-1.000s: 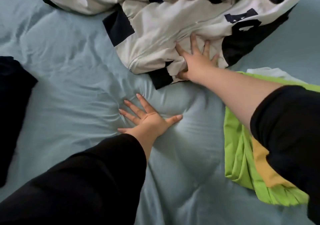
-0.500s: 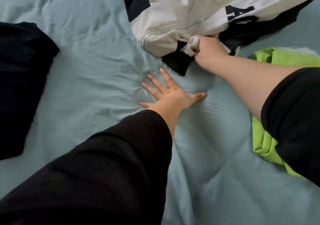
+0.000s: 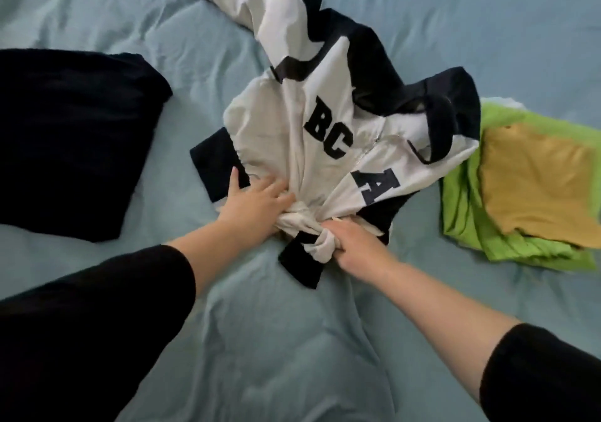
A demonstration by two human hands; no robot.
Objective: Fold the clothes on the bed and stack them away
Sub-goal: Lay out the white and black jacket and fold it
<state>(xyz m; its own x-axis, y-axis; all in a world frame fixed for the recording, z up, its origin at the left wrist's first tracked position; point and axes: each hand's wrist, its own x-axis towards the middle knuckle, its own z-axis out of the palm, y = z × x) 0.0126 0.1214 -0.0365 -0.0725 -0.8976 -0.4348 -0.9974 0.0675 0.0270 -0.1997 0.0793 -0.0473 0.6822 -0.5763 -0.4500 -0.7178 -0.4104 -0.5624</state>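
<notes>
Jacket [image 3: 286, 122] top cropped; right hand [image 3: 356, 246] fingertips buried in fabric.

A wrinkled pale blue quilted cover [image 3: 97, 15] fills the view

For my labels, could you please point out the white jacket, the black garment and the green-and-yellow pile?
white jacket [image 3: 276, 125]: head view, white chest panel.
black garment [image 3: 71, 135]: head view, its flat middle.
green-and-yellow pile [image 3: 536, 174]: head view, yellow top layer.

A bedroom in a home, this one: a bed [image 3: 292, 340] with a rumpled pale blue cover fills the whole view. Everyday clothes lie across it, a white and navy zip jacket [image 3: 276, 135] in the middle, a folded black garment [image 3: 71, 142] on the left and a green and yellow stack [image 3: 536, 181] on the right.
</notes>
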